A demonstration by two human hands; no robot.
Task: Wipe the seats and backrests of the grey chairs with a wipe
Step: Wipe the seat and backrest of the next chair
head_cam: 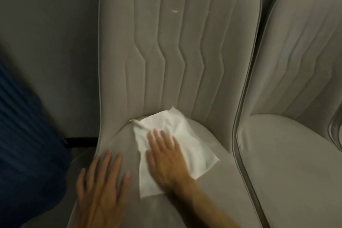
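A grey padded chair (177, 46) with stitched vertical seams fills the middle of the view. A white wipe (187, 131) lies spread flat on its seat, reaching up to the crease below the backrest. My right hand (164, 159) presses flat on the wipe, fingers together and pointing at the backrest. My left hand (101, 190) rests flat on the seat's left front part, fingers spread, holding nothing. A small white fleck (174, 11) sits high on the backrest. A second grey chair (296, 98) stands close on the right.
A dark blue ribbed fabric (22, 135) hangs at the left edge. A plain grey wall (48, 33) lies behind and left of the chair. A dark bar (81, 141) shows low beside the chair's left edge.
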